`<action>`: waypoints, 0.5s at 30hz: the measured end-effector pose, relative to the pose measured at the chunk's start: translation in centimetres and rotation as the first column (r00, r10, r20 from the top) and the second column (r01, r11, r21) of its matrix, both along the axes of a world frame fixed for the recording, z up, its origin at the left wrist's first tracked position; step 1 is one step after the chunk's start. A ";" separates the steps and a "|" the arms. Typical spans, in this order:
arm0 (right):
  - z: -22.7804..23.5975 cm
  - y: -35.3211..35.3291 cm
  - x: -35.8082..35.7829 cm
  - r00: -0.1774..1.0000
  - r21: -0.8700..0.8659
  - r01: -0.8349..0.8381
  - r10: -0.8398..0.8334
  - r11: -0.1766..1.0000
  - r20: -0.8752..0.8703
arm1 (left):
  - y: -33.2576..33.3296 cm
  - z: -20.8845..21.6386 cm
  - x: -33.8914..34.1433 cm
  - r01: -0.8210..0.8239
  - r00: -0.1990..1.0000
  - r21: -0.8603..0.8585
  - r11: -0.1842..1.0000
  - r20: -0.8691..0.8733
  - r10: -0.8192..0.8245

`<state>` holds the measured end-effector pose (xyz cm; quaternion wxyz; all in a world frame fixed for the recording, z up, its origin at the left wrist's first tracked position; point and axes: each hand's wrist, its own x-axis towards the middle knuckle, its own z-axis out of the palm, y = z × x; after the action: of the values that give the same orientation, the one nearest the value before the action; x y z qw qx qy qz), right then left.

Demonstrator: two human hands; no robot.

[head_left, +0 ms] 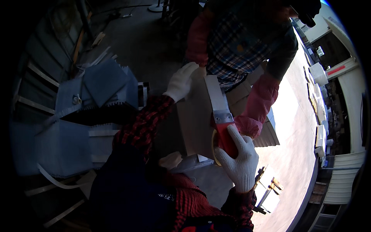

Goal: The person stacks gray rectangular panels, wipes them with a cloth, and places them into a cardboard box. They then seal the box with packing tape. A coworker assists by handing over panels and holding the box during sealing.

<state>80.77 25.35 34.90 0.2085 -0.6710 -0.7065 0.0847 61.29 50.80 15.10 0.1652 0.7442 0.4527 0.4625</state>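
Note:
My right hand (241,158), in a white knit glove, is closed around a red tape dispenser (227,141) with a metal plate at its front. A yellowish tape roll (215,145) shows at its side. From the metal plate a pale strip of tape (215,92) runs up toward the far end of a dim brownish package (195,120). My left hand (181,82), also white-gloved, rests at the package's far left corner with fingers stretched out. Its fingertips are beside the other person's hand (199,72), which is partly hidden.
Across from me a person in a plaid apron (235,58) and pink sleeve covers leans in, one pink-covered arm (259,106) close to my right hand. Grey stacked panels (104,83) stand at left. Brown layered boards (266,133) lie at right, beside sunlit ground (297,154).

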 end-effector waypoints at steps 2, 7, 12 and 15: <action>0.2 0.2 0.1 0.995 -0.050 0.046 -0.050 0.998 -0.081 | -2.0 0.9 0.8 0.022 1.000 0.189 0.982 -0.016 -0.019; 0.9 0.3 0.7 0.994 -0.087 0.083 -0.089 0.993 -0.067 | -10.8 -2.3 2.4 0.096 0.889 -0.522 0.847 -0.338 -0.309; 1.2 0.4 0.9 0.998 -0.113 0.057 -0.057 0.992 0.001 | -13.1 -2.8 -5.3 -0.065 0.846 -0.602 0.796 -0.456 -0.276; 0.7 -0.3 1.0 0.998 -0.119 0.037 -0.031 0.992 0.050 | -10.9 2.5 -5.8 0.033 0.971 -0.212 0.977 -0.224 -0.081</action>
<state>81.74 25.09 35.56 0.1522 -0.6962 -0.6933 0.1075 55.49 39.93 17.62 0.2011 0.7846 0.4927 0.3182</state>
